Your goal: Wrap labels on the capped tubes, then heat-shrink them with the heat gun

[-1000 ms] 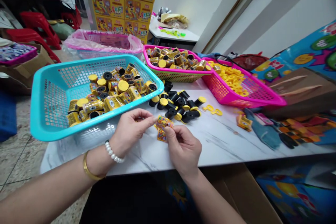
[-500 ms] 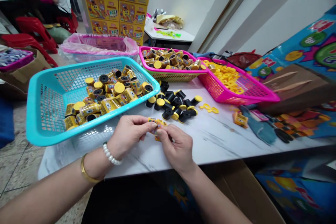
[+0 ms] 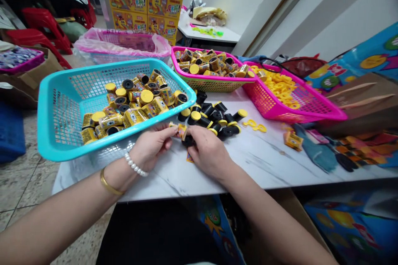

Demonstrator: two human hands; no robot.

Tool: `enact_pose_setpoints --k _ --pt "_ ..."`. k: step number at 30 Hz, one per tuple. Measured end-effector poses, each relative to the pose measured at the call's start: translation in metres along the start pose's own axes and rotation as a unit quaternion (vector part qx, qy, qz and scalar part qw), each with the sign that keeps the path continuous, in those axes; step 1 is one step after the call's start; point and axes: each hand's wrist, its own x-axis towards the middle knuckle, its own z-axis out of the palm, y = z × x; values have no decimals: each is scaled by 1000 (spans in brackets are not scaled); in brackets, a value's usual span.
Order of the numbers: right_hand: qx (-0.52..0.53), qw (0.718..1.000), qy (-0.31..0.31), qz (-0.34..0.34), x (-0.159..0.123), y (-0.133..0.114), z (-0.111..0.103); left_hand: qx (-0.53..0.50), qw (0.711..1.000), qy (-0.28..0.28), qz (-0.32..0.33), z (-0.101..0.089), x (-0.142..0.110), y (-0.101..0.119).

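Note:
My left hand (image 3: 149, 145) pinches a small printed yellow sleeve (image 3: 179, 131) between thumb and fingers, above the marble-patterned table. Right beside it, my right hand (image 3: 207, 149) is closed on a black spool-like piece (image 3: 188, 141), mostly covered by the fingers. Under the right fingers another printed yellow sleeve (image 3: 189, 157) lies partly hidden on the table. Just beyond the hands is a loose heap of black pieces (image 3: 205, 121), several with yellow caps. A turquoise basket (image 3: 59, 149) to the left holds many sleeved pieces.
A pink basket (image 3: 186, 78) behind holds more sleeved pieces; another pink basket (image 3: 314, 112) holds yellow rings. Joined yellow rings (image 3: 254, 126) lie nearby. To the right are a stack of sleeves (image 3: 292, 140) and a brown paper bag (image 3: 363, 103). Yellow cartons (image 3: 161, 4) stand at the back.
Both hands were together on the printed sleeve. Now my left hand holds it alone, and my right hand has shifted forward and taken hold of a black piece. The view has tilted slightly.

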Motion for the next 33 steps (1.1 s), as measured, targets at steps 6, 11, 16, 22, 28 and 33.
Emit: enact_pose_setpoints --k 6,11,16,22,28,33 --pt "195 973 92 83 -1 3 -21 -46 997 2 -54 0 0 1" --pt "397 889 74 215 -10 -9 -26 -89 991 -19 -100 0 1 3" --pt "426 852 67 295 -7 -9 -21 -105 989 -32 -100 0 2 4" --pt "408 874 48 259 -2 -9 -26 -97 989 -52 -95 0 2 3" --pt "292 929 53 220 1 -16 -29 -56 994 -64 -72 0 1 2" --pt "275 943 78 169 -1 -18 -32 16 999 -35 -21 1 -3 0"
